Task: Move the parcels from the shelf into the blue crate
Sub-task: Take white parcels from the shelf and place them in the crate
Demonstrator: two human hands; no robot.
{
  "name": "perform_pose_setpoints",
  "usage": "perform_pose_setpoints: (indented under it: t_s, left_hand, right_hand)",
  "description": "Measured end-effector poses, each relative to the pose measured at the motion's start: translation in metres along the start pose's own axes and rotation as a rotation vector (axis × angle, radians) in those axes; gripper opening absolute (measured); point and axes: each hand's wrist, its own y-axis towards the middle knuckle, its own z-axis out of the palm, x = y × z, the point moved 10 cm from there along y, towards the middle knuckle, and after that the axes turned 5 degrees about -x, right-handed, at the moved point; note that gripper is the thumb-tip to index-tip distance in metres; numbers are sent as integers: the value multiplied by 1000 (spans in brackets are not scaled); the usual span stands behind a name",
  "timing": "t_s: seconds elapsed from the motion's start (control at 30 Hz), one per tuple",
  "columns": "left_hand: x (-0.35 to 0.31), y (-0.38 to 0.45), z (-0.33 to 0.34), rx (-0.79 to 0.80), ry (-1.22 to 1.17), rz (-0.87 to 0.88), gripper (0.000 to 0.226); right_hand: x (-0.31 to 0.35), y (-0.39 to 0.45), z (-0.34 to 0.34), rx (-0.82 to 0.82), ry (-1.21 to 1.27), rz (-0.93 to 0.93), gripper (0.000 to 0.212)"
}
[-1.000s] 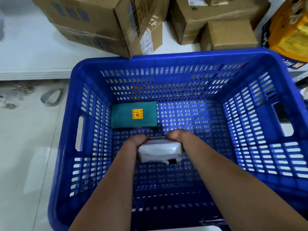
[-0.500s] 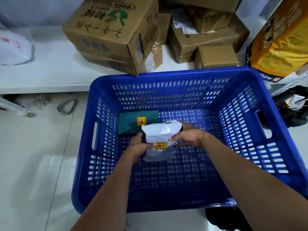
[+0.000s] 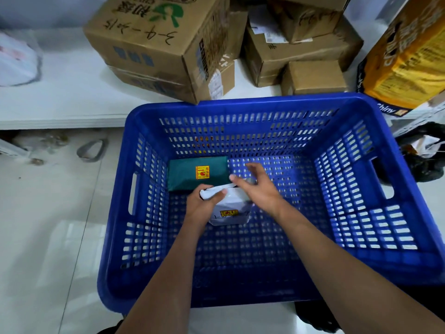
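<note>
Left hand (image 3: 204, 201): fingers and thumb curled round the upper left edge of the white parcel (image 3: 231, 208), gripping it. Right hand (image 3: 255, 186): fingers spread and relaxed, lying over the parcel's upper right corner; whether the palm presses on it cannot be told. Both forearms reach in over the near rim.

The white parcel is a soft plastic mailer with a small yellow and red sticker on its face. It sits low inside the blue crate (image 3: 120, 237), about the middle of the floor; whether its lower edge rests on the floor cannot be told. Just beyond it, against the far left corner of the crate floor, a green parcel (image 3: 190, 175) lies flat, bearing the same kind of yellow sticker. The white parcel's upper edge is at, or just overlapping, the green parcel's near right corner.

The crate stands on a pale tiled floor (image 3: 48, 237), its far wall against a low white shelf (image 3: 72, 97). On the shelf behind the crate: several brown cardboard boxes (image 3: 149, 44), stacked and side by side. At the right, a yellow printed box (image 3: 407, 51) leans over the crate's far right corner.
</note>
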Motion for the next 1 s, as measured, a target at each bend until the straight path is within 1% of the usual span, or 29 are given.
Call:
perform_pose_setpoints:
  t_s: [0.03,0.07,0.1,0.13,0.17,0.2,0.23,0.33,0.4,0.43,0.47,0.5,0.53,0.57,0.6,0.63,0.67,0.7,0.77,0.8,0.83,0.93,1.0]
  left_hand:
    - [-1,1,1,-14,-17,14,27]
    - [-2,1,1,-30,-30,29,26]
    - [-4,2,1,-48,-35,47,24]
    - [-6,2,0,-63,-26,64,21]
    - [-8,3,1,-72,-9,87,20]
    - [-9,4,1,-72,10,111,21]
    - [-10,5,3,-67,26,133,22]
    - [-10,6,4,-79,65,154,34]
    - [-7,8,2,-127,82,116,43]
    - [-7,9,1,-151,123,102,44]
    - [-9,9,-1,-194,214,110,41]
    - [-18,9,-9,-290,360,160,32]
    - [-35,4,-14,-400,525,257,20]
    - [-54,-3,-10,-464,660,374,20]
    - [-72,-9,3,-455,738,497,28]
    - [-85,-15,20,-394,800,615,36]
    - [-88,-20,35,-320,827,663,42]
    - [-83,-19,42,-270,857,646,46]
    - [-57,-2,31,-244,795,396,47]
    - [-41,6,24,-215,709,231,49]
    - [-29,10,20,-197,625,122,51]
    - [-14,12,11,-215,418,-99,50]
    - [-3,9,8,-223,304,-271,44]
  right_hand:
    - [18,-2,-12,-181,-210,-137,58]
    - [41,-11,-13,-321,-426,-317,55]
    - [58,-20,-3,-388,-580,-490,53]
    - [66,-28,12,-391,-678,-607,51]
    - [66,-33,27,-357,-753,-666,50]
    - [60,-33,40,-314,-813,-674,49]
    - [51,-31,49,-270,-873,-641,49]
    - [33,-16,53,-176,-1007,-480,52]
    - [30,-6,50,-139,-1020,-400,55]
    - [32,-4,48,-141,-1003,-387,56]
    - [34,-1,47,-143,-979,-379,55]
    - [35,2,46,-144,-956,-359,55]
    - [34,5,43,-140,-932,-328,55]
    - [33,8,42,-126,-917,-293,54]
    - [30,11,41,-105,-926,-267,48]
    - [29,13,42,-84,-939,-254,38]
    - [26,15,42,-66,-959,-234,27]
    - [25,16,37,-85,-926,-190,23]
    - [21,17,31,-115,-844,-132,35]
    - [19,19,32,-123,-811,-134,41]
    - [18,18,31,-135,-762,-111,43]
    - [4,22,27,-156,-662,17,45]
    - [-10,24,25,-157,-513,152,46]
